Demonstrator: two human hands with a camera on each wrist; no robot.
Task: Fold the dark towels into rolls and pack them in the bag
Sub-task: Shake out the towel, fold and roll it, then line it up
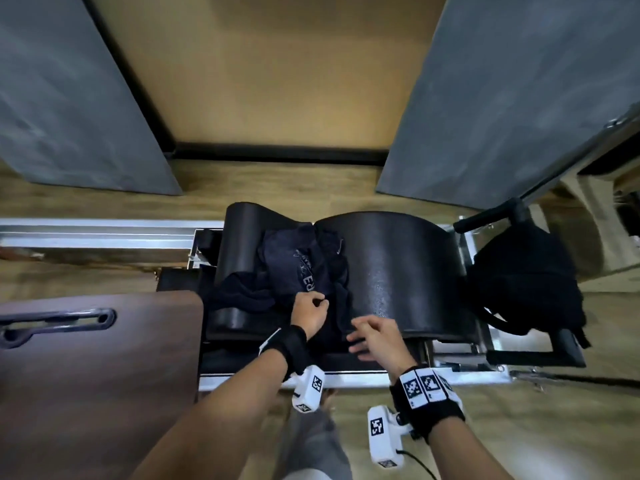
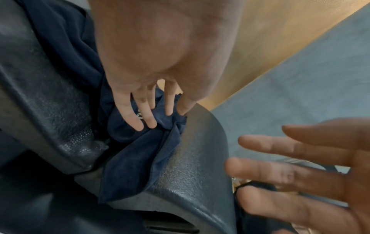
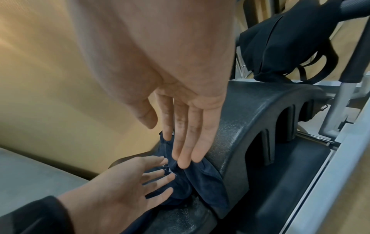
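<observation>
So the dark towels (image 1: 304, 268) are still a loose navy heap, bunched in the dip between two black curved pads (image 1: 398, 268), with one end hanging down the near side. Your left hand (image 1: 309, 311) sits on the near edge of the heap; from the head view it looks a bit curled, but both wrist views show the fingers (image 2: 138, 117) fairly straight, tips on the cloth, not gripping. Your right hand (image 1: 375, 336) is just to the right of it, fingers spread and relaxed, holding nothing, tips at the towel fold by the bigger pad. Well off to the right of both hands, the black bag (image 1: 523, 282) slumps on the metal frame (image 1: 450, 374).
</observation>
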